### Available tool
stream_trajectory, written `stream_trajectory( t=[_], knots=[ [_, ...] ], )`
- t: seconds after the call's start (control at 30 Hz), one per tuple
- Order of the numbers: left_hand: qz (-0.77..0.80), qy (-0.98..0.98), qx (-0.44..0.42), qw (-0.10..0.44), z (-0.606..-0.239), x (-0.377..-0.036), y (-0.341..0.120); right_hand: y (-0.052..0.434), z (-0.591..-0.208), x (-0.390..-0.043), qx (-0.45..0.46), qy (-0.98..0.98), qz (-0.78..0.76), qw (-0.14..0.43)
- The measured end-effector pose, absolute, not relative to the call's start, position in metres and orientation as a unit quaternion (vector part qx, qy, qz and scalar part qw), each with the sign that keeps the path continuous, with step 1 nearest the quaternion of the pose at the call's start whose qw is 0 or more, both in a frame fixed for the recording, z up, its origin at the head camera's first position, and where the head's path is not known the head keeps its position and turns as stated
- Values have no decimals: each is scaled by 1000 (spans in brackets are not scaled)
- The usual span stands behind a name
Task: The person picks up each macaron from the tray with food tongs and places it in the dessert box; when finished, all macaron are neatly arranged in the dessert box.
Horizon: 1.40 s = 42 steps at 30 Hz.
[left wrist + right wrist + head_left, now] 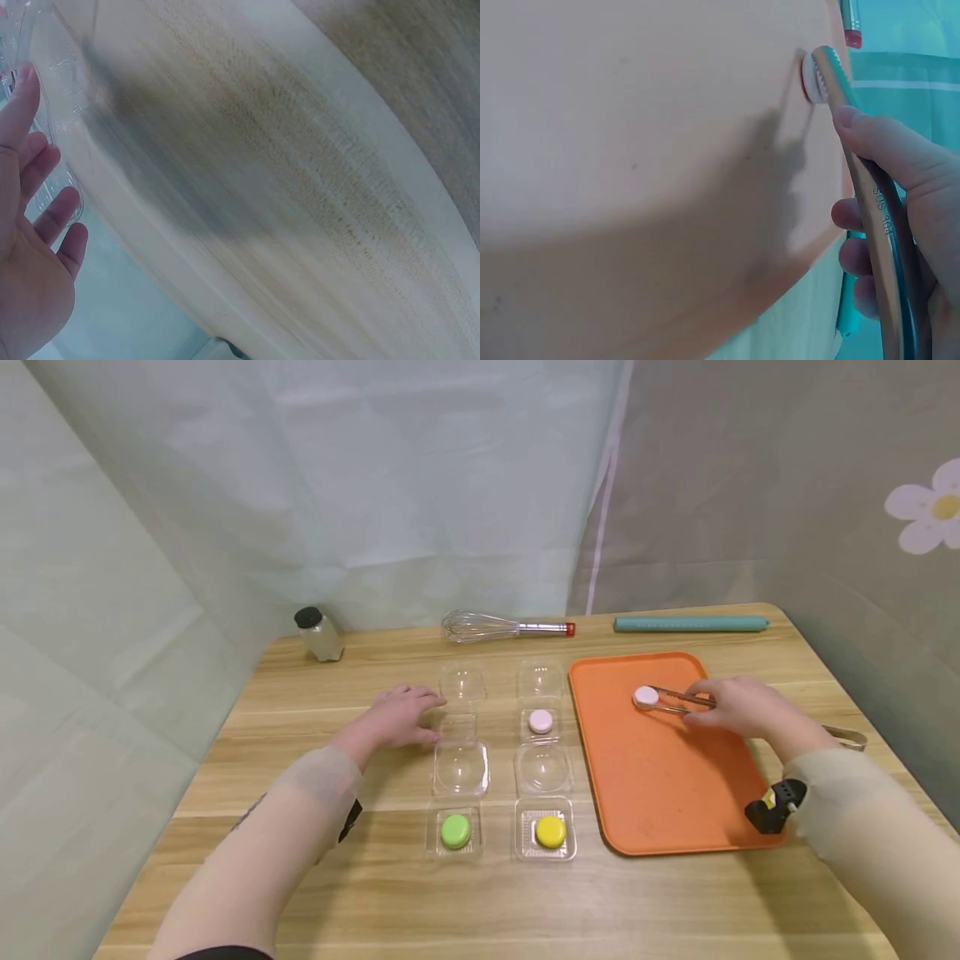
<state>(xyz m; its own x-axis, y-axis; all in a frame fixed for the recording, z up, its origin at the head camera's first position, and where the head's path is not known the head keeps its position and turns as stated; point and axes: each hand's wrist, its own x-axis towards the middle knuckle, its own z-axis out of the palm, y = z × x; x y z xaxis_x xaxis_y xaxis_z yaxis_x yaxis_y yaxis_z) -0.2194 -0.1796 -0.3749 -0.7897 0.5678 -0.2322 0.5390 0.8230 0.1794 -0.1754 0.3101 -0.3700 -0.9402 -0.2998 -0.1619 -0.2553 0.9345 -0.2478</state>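
Note:
My right hand (746, 706) grips metal tongs (881, 225) above the orange tray (667, 777). Between the tong tips sits a pale pink macaron (645, 697), close over the tray's far half. My left hand (397, 717) has its fingers loosely extended, with fingertips right at the side of a clear plastic box (459, 727), lid tilted back. To the right of that box, another clear box holds a pale pink macaron (540, 721). Nearer the front, a green macaron (455, 832) and a yellow macaron (551, 832) each lie in their own box with raised lids.
Along the back of the wooden table lie a whisk (502, 627) and a long teal box (690, 624). A jar with a black lid (320, 634) stands at the back left. Fabric curtains (420, 485) hang close behind the table.

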Motion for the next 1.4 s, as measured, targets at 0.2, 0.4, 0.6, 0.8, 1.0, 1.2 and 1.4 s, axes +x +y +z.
stream_trajectory(
  t=[0.2, 0.4, 0.6, 0.8, 1.0, 1.2, 1.4],
  knots=[
    [50, 945, 291, 141, -375, -219, -179, 301, -362, -179, -153, 978, -119, 81],
    [47, 945, 290, 142, -377, -222, -180, 278, -351, -185, -173, 975, -113, 84],
    [47, 944, 293, 144, -377, -222, -181, 248, -347, -195, -204, 969, -108, 87],
    [42, 944, 298, 136, -379, -222, -183, 212, -342, -204, -229, 963, -111, 90],
    [44, 945, 293, 140, -378, -222, -184, 179, -342, -209, -258, 956, -108, 86],
    [31, 945, 297, 137, -375, -221, -183, 147, -342, -215, -298, 946, -108, 72],
    [33, 944, 297, 141, -374, -220, -183, 120, -341, -216, -310, 943, -94, 78]
  ],
)
